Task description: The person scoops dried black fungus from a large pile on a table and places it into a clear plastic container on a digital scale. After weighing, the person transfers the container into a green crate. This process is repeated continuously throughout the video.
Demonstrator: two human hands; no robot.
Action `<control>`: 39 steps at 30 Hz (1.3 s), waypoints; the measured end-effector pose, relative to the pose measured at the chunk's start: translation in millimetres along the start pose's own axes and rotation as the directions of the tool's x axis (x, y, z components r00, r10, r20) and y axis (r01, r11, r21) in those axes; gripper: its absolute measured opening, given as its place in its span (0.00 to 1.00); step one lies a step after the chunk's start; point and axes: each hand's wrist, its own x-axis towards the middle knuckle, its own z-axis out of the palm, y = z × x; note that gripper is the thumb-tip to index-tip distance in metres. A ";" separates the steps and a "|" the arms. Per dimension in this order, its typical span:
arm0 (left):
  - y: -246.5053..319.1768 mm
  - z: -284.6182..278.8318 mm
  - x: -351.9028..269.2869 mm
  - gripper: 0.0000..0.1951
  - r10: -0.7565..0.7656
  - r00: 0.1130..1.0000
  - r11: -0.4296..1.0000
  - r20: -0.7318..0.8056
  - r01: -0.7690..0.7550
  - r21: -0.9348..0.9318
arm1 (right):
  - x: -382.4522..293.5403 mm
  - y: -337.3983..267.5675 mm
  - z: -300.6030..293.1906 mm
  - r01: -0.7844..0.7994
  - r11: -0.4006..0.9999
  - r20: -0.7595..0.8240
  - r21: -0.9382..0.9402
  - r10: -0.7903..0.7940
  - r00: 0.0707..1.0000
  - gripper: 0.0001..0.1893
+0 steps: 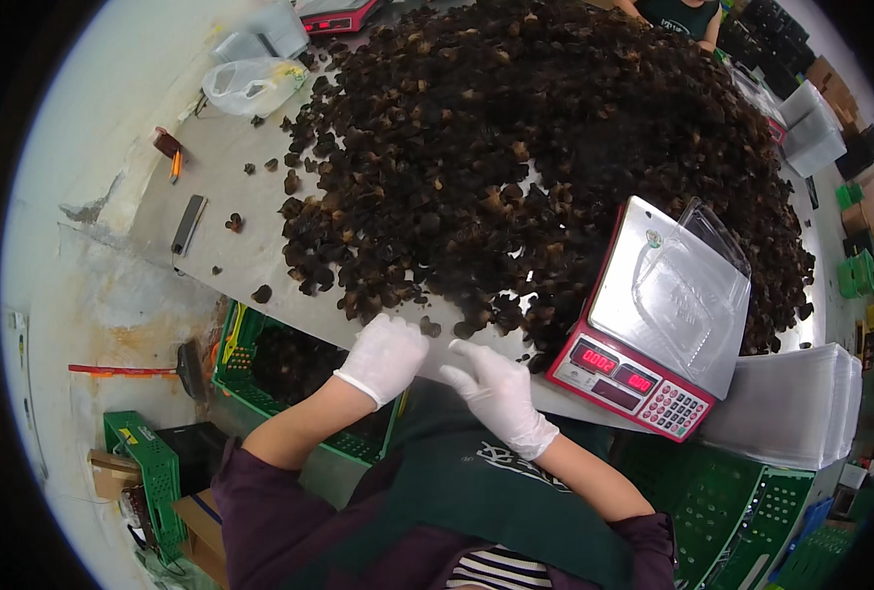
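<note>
A broad heap of dark, curled wood ear mushrooms [437, 184] covers much of the metal table [238, 166]. My left hand [387, 354], in a thin white glove, is at the heap's near edge with its fingers curled under. Whether anything is inside them is hidden. To its right, my gloved right hand [497, 394] has its thumb and forefinger apart, and nothing shows between them. A small loose mushroom piece [429, 327] lies just beyond both hands. On the red digital scale [629, 391], to the right, rests a clear plastic clamshell box [677, 276], apparently with its lid raised.
Stacked clear plastic boxes [776, 405] stand right of the scale. Below the table's left edge is a green crate [319, 435] with dark mushrooms inside. A plastic bag [253, 85] and an orange-handled cutter [177, 166] lie far left. Another person [677, 18] is across the heap.
</note>
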 end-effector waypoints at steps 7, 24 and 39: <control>-50.4 9.6 -15.6 0.15 -0.178 0.955 0.958 0.238 0.223 -0.178 | -19.6 45.1 36.4 0.128 0.971 0.128 -0.204 -0.103 0.986 0.13; 6.0 51.1 133.2 0.14 0.034 0.862 0.949 -0.505 -0.187 -0.255 | -42.8 99.4 46.9 0.107 0.980 0.182 -0.166 -0.076 0.980 0.12; 43.6 38.3 193.4 0.31 0.239 0.894 0.928 -0.378 -0.325 -0.182 | -28.1 27.4 -99.2 0.186 0.925 0.189 -0.332 -0.128 0.974 0.04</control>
